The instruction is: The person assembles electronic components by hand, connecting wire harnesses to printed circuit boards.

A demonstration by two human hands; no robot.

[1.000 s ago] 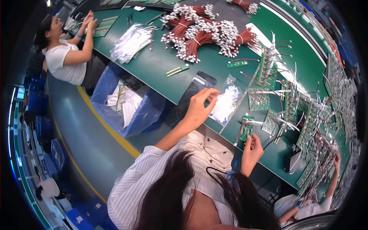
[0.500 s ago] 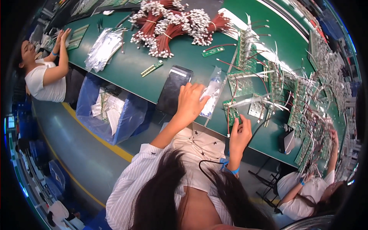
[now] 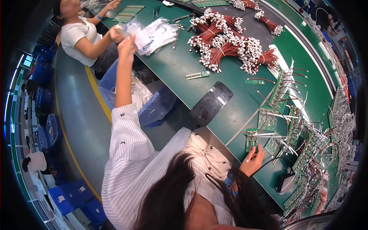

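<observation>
My left hand [image 3: 127, 46] reaches far out to the left, closed on a clear plastic bag [image 3: 134, 29] that looks blurred. The bag hangs over the near end of a pile of clear and white bags [image 3: 161, 35]. A co-worker's hand [image 3: 115, 34] is right beside my fingers; whether it touches the bag I cannot tell. My right hand [image 3: 252, 161] pinches the lower edge of a small green circuit board [image 3: 251, 138] with a red-brown wire, at the table's near edge. White cables lie across that board.
A black phone [image 3: 211, 103] lies near the edge, with a small circuit board [image 3: 197, 75] beyond it. Bundles of red-brown wires [image 3: 226, 50] with white connectors sit farther back. Wired circuit boards [image 3: 303, 130] crowd the right. A blue-lined bin [image 3: 159, 105] stands below the table.
My left hand has swung from beside the phone to the bag pile, and the bag there is gone from its place. The view has turned left. My right hand stays at the board.
</observation>
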